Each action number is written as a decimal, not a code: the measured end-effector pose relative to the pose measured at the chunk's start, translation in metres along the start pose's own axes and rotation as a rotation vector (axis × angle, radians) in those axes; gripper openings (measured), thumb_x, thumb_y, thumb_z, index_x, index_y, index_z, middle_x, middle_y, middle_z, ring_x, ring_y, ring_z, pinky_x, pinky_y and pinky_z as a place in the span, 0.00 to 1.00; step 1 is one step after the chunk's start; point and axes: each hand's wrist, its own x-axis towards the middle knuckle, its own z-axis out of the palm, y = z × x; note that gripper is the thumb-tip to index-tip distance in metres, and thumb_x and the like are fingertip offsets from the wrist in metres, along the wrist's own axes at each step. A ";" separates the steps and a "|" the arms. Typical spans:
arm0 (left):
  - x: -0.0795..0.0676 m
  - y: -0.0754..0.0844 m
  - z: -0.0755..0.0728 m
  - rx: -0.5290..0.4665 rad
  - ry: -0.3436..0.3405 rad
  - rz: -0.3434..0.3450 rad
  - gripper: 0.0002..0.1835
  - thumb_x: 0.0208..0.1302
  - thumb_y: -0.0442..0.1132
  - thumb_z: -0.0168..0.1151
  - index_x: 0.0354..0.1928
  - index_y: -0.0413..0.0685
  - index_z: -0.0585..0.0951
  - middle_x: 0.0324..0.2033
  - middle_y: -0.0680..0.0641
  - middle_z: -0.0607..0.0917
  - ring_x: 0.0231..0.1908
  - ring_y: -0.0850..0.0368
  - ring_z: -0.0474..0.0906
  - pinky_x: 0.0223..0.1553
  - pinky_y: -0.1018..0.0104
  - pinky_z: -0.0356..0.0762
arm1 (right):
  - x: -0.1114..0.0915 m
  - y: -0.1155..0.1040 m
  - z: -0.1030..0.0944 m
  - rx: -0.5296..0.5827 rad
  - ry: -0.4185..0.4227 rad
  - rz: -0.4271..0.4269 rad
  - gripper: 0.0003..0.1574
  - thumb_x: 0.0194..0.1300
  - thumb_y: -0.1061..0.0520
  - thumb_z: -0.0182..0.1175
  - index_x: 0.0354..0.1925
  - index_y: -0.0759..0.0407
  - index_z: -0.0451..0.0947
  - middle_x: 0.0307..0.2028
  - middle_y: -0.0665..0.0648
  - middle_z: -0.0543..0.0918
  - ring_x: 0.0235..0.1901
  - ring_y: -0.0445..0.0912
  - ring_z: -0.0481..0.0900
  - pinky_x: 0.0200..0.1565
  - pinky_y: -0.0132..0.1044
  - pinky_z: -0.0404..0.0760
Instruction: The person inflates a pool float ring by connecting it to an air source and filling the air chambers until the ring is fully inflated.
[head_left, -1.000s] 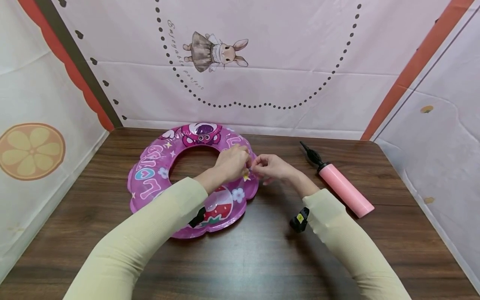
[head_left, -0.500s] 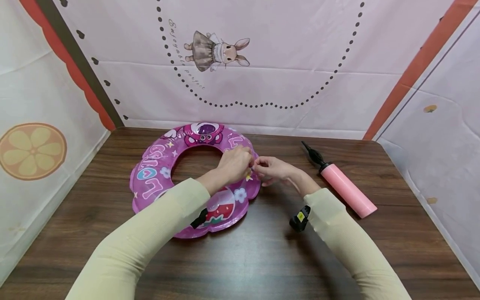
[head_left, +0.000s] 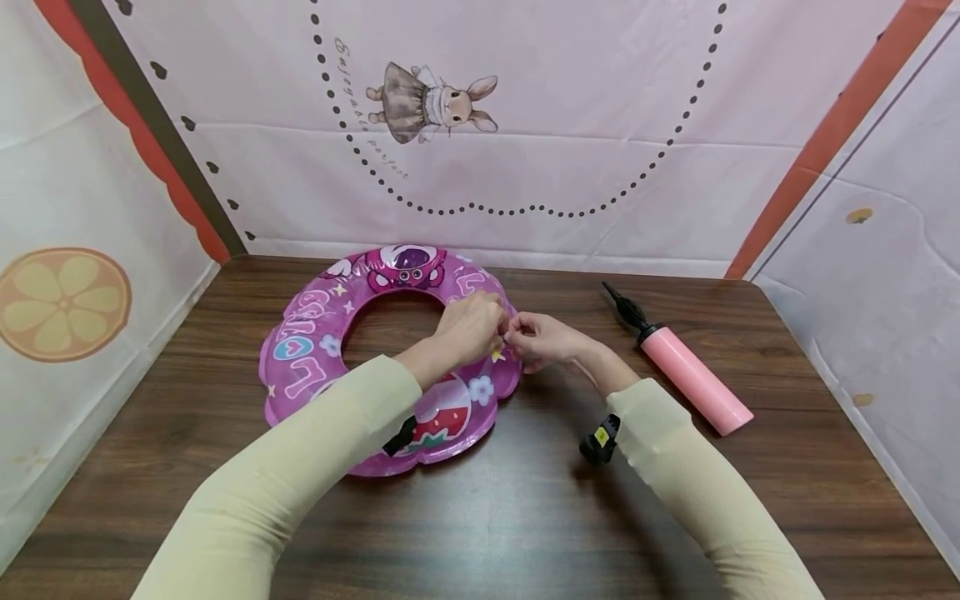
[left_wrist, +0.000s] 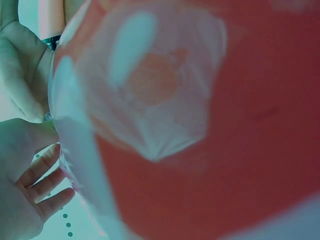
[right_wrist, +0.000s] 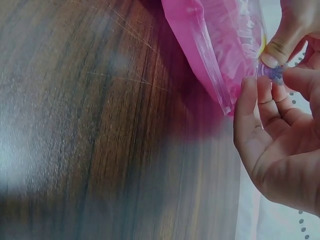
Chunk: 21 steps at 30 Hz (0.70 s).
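Note:
A purple inflatable swim ring (head_left: 300, 333) lies on the table, puffed out and printed with a bear, flowers and a strawberry. At its right side, my left hand (head_left: 472, 327) pinches the ring at a small clear valve (right_wrist: 272, 72). Facing it, my right hand (head_left: 551, 340) has thumb and fingertips on the same valve. The right wrist view shows the left thumb against the valve and the right fingers (right_wrist: 250, 107) beside the ring's seam. In the left wrist view the ring's red and white print (left_wrist: 160, 190) fills most of the picture.
A pink hand pump (head_left: 696, 379) with a black nozzle lies on the brown wooden table (head_left: 525, 517), right of the hands. Printed cloth (head_left: 570, 108) hangs behind the table and along both sides.
Both hands stay at the valve, with only slight finger movement. The head view shifts a little; the swim ring and pump otherwise lie as before.

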 end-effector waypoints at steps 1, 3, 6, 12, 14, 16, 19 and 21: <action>0.000 0.000 0.000 0.003 -0.006 -0.002 0.05 0.49 0.40 0.67 0.30 0.57 0.86 0.33 0.53 0.78 0.39 0.56 0.74 0.32 0.58 0.78 | 0.000 0.000 -0.001 -0.008 0.000 0.008 0.09 0.69 0.56 0.49 0.41 0.61 0.65 0.36 0.56 0.71 0.36 0.45 0.74 0.36 0.41 0.82; 0.001 0.001 -0.001 0.008 -0.016 -0.004 0.05 0.50 0.40 0.67 0.31 0.57 0.86 0.34 0.53 0.78 0.40 0.56 0.74 0.33 0.57 0.79 | 0.000 0.000 -0.003 -0.015 0.003 0.023 0.11 0.68 0.55 0.50 0.42 0.61 0.65 0.38 0.57 0.71 0.37 0.46 0.75 0.37 0.42 0.82; 0.002 0.004 -0.002 0.013 -0.018 -0.008 0.05 0.51 0.40 0.65 0.31 0.57 0.86 0.35 0.52 0.78 0.41 0.55 0.74 0.33 0.56 0.79 | -0.001 0.000 -0.007 -0.029 -0.002 0.031 0.13 0.68 0.53 0.50 0.44 0.62 0.66 0.41 0.58 0.72 0.39 0.48 0.76 0.39 0.44 0.82; 0.005 0.014 -0.004 -0.004 -0.037 0.003 0.05 0.52 0.41 0.64 0.32 0.57 0.85 0.38 0.52 0.79 0.43 0.54 0.74 0.36 0.54 0.80 | -0.008 0.002 -0.019 -0.056 -0.023 0.015 0.15 0.69 0.53 0.49 0.45 0.64 0.67 0.43 0.60 0.72 0.42 0.50 0.76 0.40 0.45 0.82; 0.006 0.017 -0.005 -0.006 -0.059 0.007 0.06 0.53 0.42 0.64 0.33 0.57 0.85 0.39 0.53 0.79 0.44 0.55 0.74 0.37 0.55 0.80 | -0.011 0.004 -0.024 -0.065 -0.029 0.009 0.16 0.69 0.53 0.49 0.46 0.65 0.67 0.43 0.61 0.72 0.42 0.51 0.76 0.40 0.45 0.82; 0.007 0.021 -0.007 -0.008 -0.084 0.012 0.06 0.54 0.45 0.64 0.35 0.58 0.85 0.39 0.53 0.79 0.44 0.55 0.74 0.37 0.54 0.80 | -0.013 0.006 -0.027 -0.078 -0.030 0.007 0.16 0.69 0.52 0.49 0.45 0.64 0.67 0.42 0.61 0.73 0.42 0.51 0.76 0.40 0.44 0.82; 0.007 0.023 -0.011 -0.013 -0.116 0.018 0.08 0.56 0.47 0.64 0.38 0.59 0.85 0.39 0.53 0.79 0.44 0.56 0.74 0.37 0.55 0.79 | -0.015 0.008 -0.030 -0.105 -0.019 -0.002 0.16 0.68 0.52 0.51 0.45 0.64 0.68 0.40 0.60 0.74 0.42 0.51 0.76 0.39 0.43 0.82; 0.006 0.022 -0.014 -0.027 -0.123 0.027 0.10 0.56 0.48 0.63 0.40 0.60 0.84 0.41 0.54 0.80 0.44 0.56 0.76 0.36 0.56 0.79 | -0.015 0.009 -0.030 -0.141 0.002 -0.031 0.16 0.67 0.52 0.51 0.44 0.63 0.69 0.40 0.59 0.75 0.40 0.51 0.76 0.37 0.41 0.81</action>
